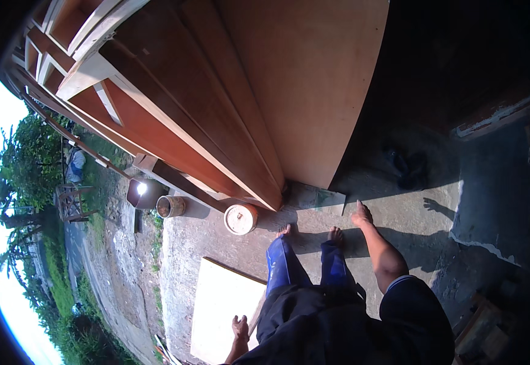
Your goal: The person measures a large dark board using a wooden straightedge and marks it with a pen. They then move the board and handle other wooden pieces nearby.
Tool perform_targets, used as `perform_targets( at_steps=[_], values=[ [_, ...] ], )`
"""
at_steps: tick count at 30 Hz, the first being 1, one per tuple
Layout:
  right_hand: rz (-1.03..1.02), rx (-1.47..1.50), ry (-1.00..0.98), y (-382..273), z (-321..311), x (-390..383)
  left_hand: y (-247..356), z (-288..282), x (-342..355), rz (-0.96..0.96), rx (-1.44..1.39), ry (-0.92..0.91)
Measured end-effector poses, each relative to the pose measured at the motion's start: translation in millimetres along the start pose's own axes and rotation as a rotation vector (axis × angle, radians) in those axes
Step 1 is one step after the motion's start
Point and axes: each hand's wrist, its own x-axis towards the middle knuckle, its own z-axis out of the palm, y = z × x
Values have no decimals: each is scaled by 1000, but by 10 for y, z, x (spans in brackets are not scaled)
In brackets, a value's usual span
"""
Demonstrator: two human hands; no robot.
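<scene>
My left hand [240, 328] hangs at the lower middle over a pale flat panel [219, 304], its fingers apart and nothing in them; whether it touches the panel I cannot tell. My right arm reaches forward, and my right hand [362, 215] is above the concrete floor with nothing visible in it. A hand's shadow with spread fingers falls on the floor to its right. Ahead of my bare feet stands a large brown wooden structure [313, 79] with wide panels and pale-edged framing. A small flat sheet [329, 201] lies by its foot, near my right hand.
A white round bucket [240, 219] stands by the structure's lower end. A second bucket [171, 207] and a dark red container [143, 193] are further left. Dark footwear [408, 167] lies in shadow on the right. A wooden frame [73, 202] stands outside near greenery.
</scene>
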Motion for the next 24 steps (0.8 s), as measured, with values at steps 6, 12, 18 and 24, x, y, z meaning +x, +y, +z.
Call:
perform_targets(
  at_steps=[6,12,18,24],
  values=[
    [-464,114,123,-850,-1321,-445,1647,1172,-392,501,-438,-151],
    [-935,117,415,-1997,-2413,-1151,3958,1288,-1270,1185,-530,-107],
    [-1452,63,781,-2818,-3236,-1812,5235,746,-2271,1586,-575,319],
    [-1610,-397,1191,-3241,-4225,-1866,5904,567,-2527,1664,-612,308]
  ],
)
